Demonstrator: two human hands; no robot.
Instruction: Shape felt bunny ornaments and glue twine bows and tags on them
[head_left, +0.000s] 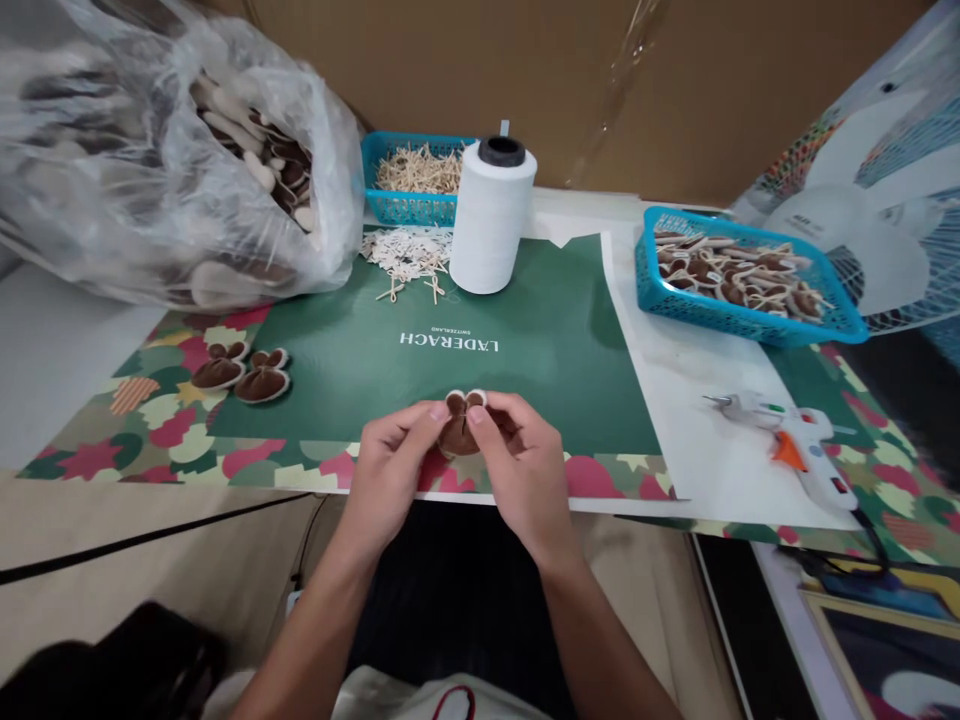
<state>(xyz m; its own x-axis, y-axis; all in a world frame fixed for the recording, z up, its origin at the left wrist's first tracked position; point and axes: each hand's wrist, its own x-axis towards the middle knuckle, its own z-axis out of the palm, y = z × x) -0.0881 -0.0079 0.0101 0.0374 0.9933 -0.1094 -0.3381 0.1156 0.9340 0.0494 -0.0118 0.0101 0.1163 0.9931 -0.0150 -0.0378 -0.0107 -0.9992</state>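
Between my two hands is a small brown plush piece (457, 440) with a pale fuzzy rim and two rounded lobes on top, held just above the mat's front edge. My left hand (397, 452) pinches its left side near the narrow waist. On the other side, the thumb and fingers of my right hand (521, 450) close on it. A thin pale line, perhaps thread, crosses the waist; the fingers hide much of the piece. Two similar brown plush pieces (262, 385) lie to the left on the mat.
A clear plastic bag (330, 190) of plush parts stands back left. Behind the green mat (525, 390) are a white thread cone (491, 220), small white tags (405, 250) and a blue basket (412, 208) of little bows. Rightward sit a filled blue basket (742, 318), a glue gun (814, 450) and a fan (862, 220).
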